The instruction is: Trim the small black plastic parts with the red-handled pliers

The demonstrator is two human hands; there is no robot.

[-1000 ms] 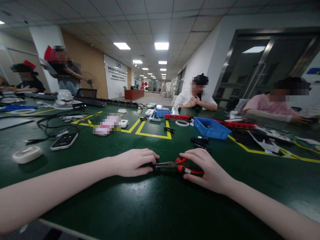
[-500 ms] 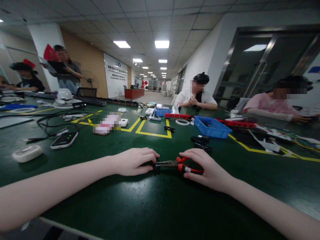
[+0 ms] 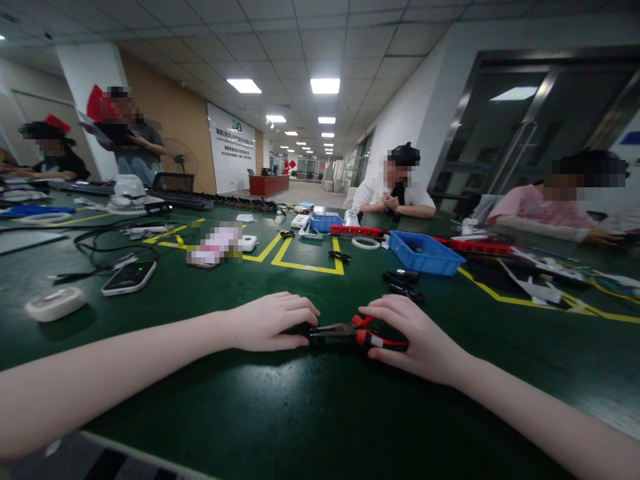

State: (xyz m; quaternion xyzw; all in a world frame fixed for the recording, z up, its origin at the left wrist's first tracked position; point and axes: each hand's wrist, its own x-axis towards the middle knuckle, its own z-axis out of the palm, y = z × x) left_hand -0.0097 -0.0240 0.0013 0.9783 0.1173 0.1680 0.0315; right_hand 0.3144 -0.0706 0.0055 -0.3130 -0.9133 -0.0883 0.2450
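Note:
Red-and-black needle-nose pliers (image 3: 367, 333) lie level just above or on the green table (image 3: 300, 413), with their jaws pointing left. My right hand (image 3: 417, 337) is wrapped round their handles, thumb below and fingers above. The jaw tips reach a small black piece (image 3: 314, 337) beside the fingertips of my left hand (image 3: 273, 321). My left hand is curled round that dark piece, which the fingers partly hide, so its shape cannot be made out. Both hands rest close together near the table's middle.
Black parts (image 3: 404, 285) lie beyond my right hand, near a blue bin (image 3: 425, 255). To the left are a white-edged device (image 3: 130, 277), a tape roll (image 3: 56, 304), black cables and a pink phone (image 3: 215, 247). A person in white (image 3: 395, 190) sits across the table.
The pliers' jaws have shifted very slightly to the left. Both hands keep nearly the same place and hold.

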